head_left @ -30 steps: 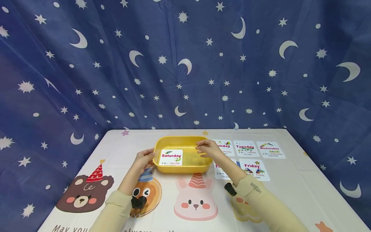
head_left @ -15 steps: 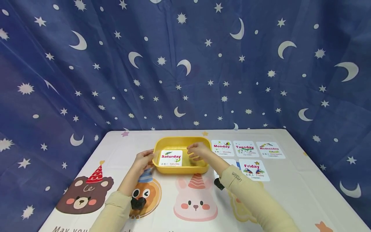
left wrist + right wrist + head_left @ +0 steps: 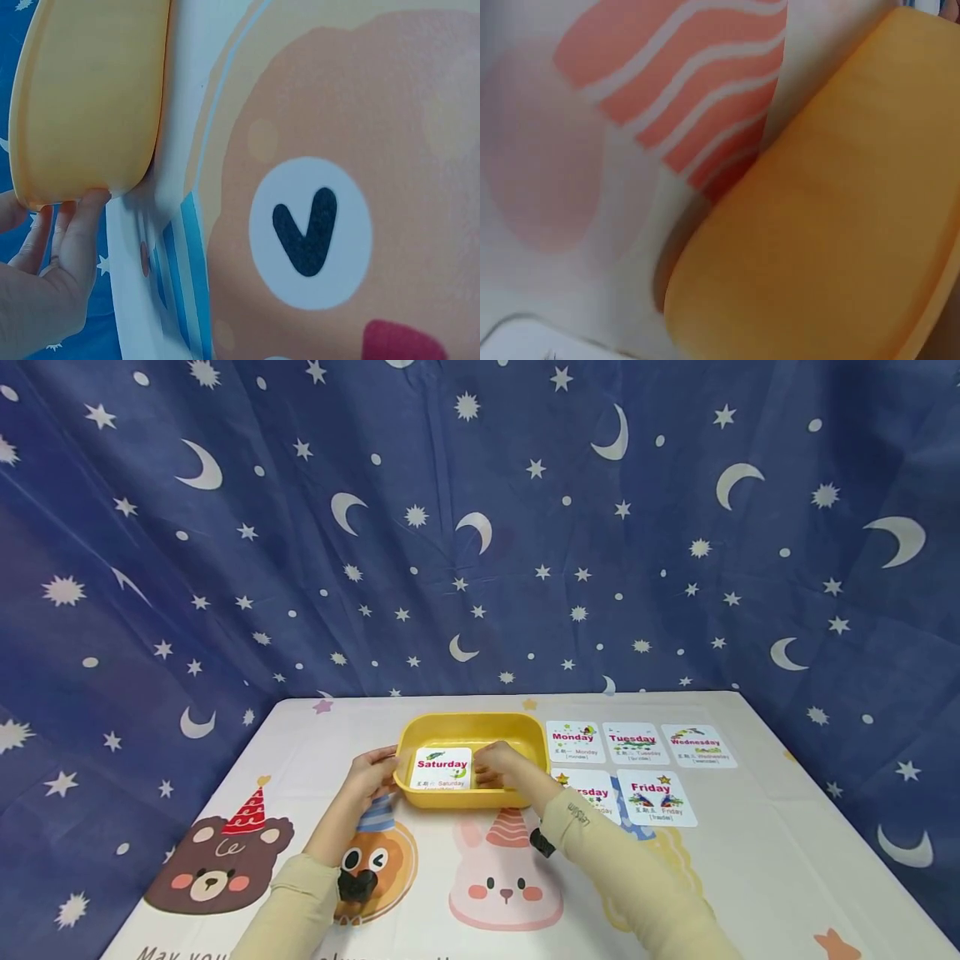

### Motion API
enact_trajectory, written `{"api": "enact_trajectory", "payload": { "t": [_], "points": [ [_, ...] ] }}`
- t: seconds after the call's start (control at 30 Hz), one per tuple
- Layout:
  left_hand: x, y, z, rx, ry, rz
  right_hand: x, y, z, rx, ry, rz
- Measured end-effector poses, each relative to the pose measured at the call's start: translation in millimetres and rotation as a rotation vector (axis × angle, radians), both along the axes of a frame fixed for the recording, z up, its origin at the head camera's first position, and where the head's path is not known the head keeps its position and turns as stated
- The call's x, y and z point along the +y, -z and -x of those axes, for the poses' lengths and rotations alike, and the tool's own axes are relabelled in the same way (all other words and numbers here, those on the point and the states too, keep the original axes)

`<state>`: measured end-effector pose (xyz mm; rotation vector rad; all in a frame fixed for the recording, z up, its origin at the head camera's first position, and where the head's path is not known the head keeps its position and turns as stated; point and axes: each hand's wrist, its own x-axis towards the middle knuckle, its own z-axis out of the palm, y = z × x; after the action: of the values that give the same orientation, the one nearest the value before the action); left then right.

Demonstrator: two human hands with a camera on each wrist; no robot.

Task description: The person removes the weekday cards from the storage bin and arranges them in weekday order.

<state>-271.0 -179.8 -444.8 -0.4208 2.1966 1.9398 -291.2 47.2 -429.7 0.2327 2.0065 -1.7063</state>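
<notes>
A yellow plastic tray [image 3: 487,799] sits on the table, with a white "Saturday" card [image 3: 442,770] lying inside on its left. My left hand [image 3: 372,774] grips the tray's left end; in the left wrist view the fingers [image 3: 79,240] press under its outer wall and the thumb is at the rim. Inside the tray, my right hand [image 3: 510,768] has its fingers bent down at the card's right edge. Whether they pinch the card is hidden. The right wrist view shows mostly the tray's outer wall [image 3: 810,225], not the fingers.
Right of the tray lie the Monday card [image 3: 575,743], Tuesday card [image 3: 636,745] and Wednesday card [image 3: 697,747], with the Thursday card [image 3: 592,795] and Friday card [image 3: 657,799] in front. A starry blue curtain [image 3: 480,568] hangs behind the table.
My right hand has moved left and down within the tray, from its right side to the Saturday card's edge. The Thursday card shows more now. My left hand keeps its hold on the tray.
</notes>
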Motion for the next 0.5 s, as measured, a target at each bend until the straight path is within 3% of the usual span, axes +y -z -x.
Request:
{"api": "enact_trajectory", "payload": {
  "t": [0.17, 0.3, 0.37, 0.5],
  "points": [
    [0.2, 0.2, -0.2, 0.003, 0.002, -0.004, -7.1, -5.0, -4.5, -0.024, 0.057, 0.034],
    [0.1, -0.7, -0.3, 0.002, 0.005, -0.004, -14.0, 13.2, 10.0, -0.051, 0.109, 0.066],
    [0.1, -1.5, -0.6, 0.001, 0.007, -0.002, -16.5, 56.7, 42.1, -0.069, 0.134, 0.113],
    [0.0, -2.8, -0.8, -0.001, 0.005, 0.000, -16.2, 158.8, 115.8, -0.095, 0.155, 0.213]
  ]
}}
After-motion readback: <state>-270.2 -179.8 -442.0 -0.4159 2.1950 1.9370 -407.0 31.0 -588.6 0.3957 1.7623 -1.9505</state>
